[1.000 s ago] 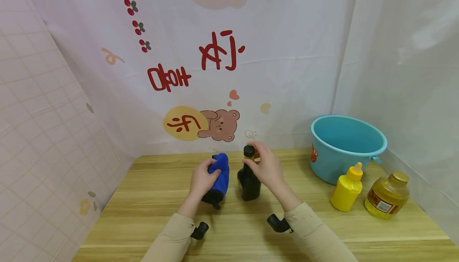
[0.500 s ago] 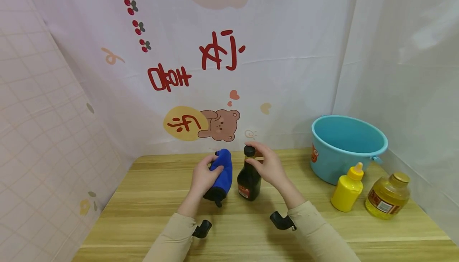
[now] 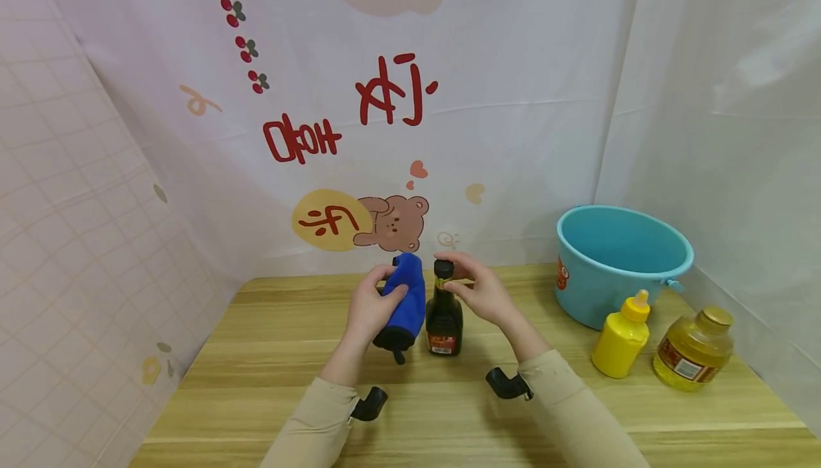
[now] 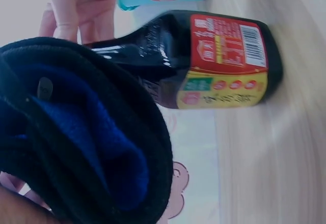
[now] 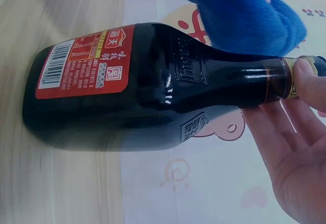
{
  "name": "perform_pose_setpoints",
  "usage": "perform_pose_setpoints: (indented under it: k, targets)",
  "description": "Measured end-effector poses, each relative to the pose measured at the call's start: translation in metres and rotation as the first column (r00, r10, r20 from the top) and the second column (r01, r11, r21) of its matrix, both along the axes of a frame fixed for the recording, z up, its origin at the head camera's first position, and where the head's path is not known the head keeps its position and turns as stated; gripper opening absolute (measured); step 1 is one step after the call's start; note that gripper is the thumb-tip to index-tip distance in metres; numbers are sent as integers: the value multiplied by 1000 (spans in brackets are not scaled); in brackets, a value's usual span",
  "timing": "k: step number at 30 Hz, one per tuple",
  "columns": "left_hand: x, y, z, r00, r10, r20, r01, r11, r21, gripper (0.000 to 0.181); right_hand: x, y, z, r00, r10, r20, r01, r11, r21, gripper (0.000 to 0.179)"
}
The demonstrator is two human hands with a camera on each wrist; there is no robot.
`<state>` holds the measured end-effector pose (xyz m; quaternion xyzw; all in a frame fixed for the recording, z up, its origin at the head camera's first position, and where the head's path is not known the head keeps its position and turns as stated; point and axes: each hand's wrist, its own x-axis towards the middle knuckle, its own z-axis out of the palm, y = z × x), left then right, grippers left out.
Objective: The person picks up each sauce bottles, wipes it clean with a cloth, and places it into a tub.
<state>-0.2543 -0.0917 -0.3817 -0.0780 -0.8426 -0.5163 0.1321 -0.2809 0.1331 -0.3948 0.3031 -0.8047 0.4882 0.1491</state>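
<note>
A dark soy sauce bottle (image 3: 444,322) stands upright on the table, its red and yellow label showing in both wrist views. My right hand (image 3: 479,290) pinches the neck just below the black cap, thumb and fingers on either side; the right wrist view shows the thumb on the gold band. Left of the bottle, my left hand (image 3: 375,304) grips a blue plush cloth pouch or mitt (image 3: 410,300). Its black-edged mouth (image 4: 160,147) faces the left wrist camera, with blue lining inside. In the head view the cloth is right beside the bottle; whether they touch I cannot tell.
A light blue bucket (image 3: 567,293) stands at the back right of the wooden table (image 3: 269,368). In front of it are a yellow squeeze bottle (image 3: 618,343) and a jar of yellow liquid (image 3: 693,350). A printed white curtain (image 3: 513,169) hangs behind.
The bottle has turned about its upright axis, bringing its label toward the head camera. My left hand has shifted right and up with the blue cloth, closer to the bottle.
</note>
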Motion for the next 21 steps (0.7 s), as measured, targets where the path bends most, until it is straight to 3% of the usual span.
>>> perform_pose_setpoints:
  k: [8, 21]
  targets:
    - [2, 13, 5, 999, -21, -50, 25, 996, 87, 25, -3, 0, -1, 1000, 23, 8, -23, 1000, -16, 51]
    - [1, 26, -16, 994, -33, -107, 35, 999, 14, 21, -6, 1, -5, 999, 28, 47, -26, 999, -34, 50]
